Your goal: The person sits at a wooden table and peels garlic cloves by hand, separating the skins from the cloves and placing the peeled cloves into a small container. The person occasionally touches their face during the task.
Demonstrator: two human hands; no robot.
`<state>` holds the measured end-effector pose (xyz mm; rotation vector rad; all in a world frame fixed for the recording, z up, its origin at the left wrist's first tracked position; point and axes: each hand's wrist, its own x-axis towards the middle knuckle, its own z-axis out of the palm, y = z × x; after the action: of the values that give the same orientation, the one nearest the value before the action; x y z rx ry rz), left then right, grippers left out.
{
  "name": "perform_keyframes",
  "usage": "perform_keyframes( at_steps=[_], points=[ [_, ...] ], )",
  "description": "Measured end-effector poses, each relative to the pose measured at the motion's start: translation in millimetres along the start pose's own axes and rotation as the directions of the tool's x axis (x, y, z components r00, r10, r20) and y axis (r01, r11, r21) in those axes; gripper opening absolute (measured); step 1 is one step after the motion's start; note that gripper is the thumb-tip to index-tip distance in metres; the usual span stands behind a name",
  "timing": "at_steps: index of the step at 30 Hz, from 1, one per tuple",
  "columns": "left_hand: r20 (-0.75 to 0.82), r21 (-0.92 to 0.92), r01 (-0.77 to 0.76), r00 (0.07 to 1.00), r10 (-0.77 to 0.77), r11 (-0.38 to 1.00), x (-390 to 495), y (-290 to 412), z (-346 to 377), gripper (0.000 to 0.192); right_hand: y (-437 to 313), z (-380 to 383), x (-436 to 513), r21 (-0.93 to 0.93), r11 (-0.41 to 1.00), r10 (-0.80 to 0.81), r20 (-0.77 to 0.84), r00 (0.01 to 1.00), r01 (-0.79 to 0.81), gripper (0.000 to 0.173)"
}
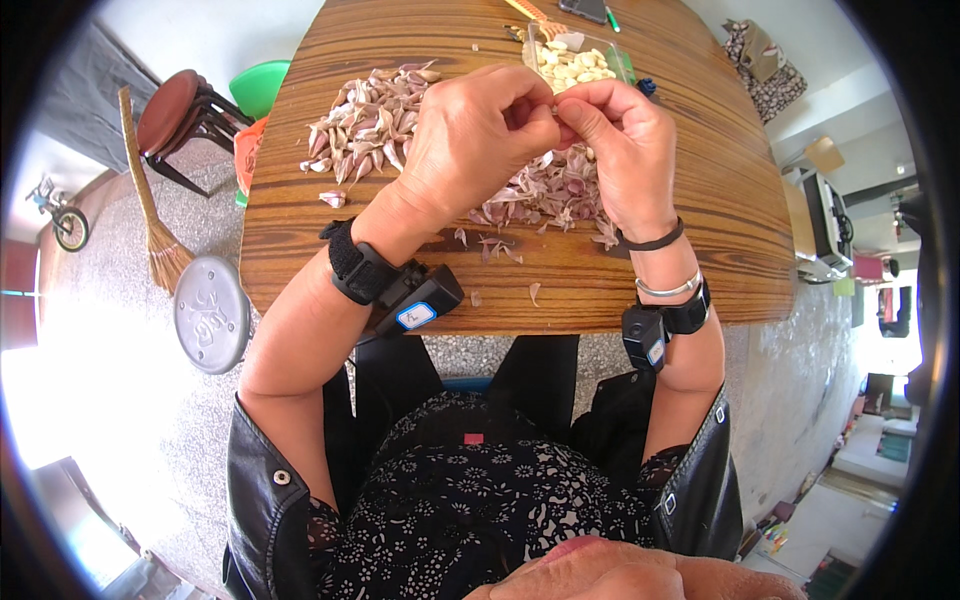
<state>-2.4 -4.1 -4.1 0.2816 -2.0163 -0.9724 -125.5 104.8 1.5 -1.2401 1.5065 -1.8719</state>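
My left hand (480,131) and my right hand (634,142) meet above the table, fingertips pinched together on a small pale garlic clove (555,110), mostly hidden by the fingers. Left of my left hand lies a heap of unpeeled garlic cloves (367,120), partly covered by that hand. One unpeeled clove (332,199) sits apart, nearer to me. Under and between my wrists spreads a pile of papery garlic skins (551,187). Just beyond my fingers stands a clear plastic container (531,51) holding peeled garlic cloves (574,67).
The wood-grain table (720,202) also carries a phone (583,9), a green pen (613,19) and an orange fork-ended tool (553,28) at its far side. Left on the floor are a grey round stool (212,315), a straw broom (161,240) and stacked brown stools (169,109).
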Motion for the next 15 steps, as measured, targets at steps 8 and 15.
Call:
perform_keyframes(
  at_steps=[8, 15],
  points=[
    [0.209, -0.365, 0.333, 0.939, -0.272, 0.869, 5.4, -4.2, -2.7, 0.015, -2.6, -2.9, 0.5, -0.077, 0.993, -0.089, 0.025, 0.996, 0.091, 0.006],
    [0.271, -0.521, 0.397, 0.916, -0.294, 0.756, 4.6, -2.9, -1.5, 0.015, -5.7, -5.9, 2.5, -0.064, 0.993, -0.096, 0.007, 0.995, 0.096, 0.006]
  ],
)
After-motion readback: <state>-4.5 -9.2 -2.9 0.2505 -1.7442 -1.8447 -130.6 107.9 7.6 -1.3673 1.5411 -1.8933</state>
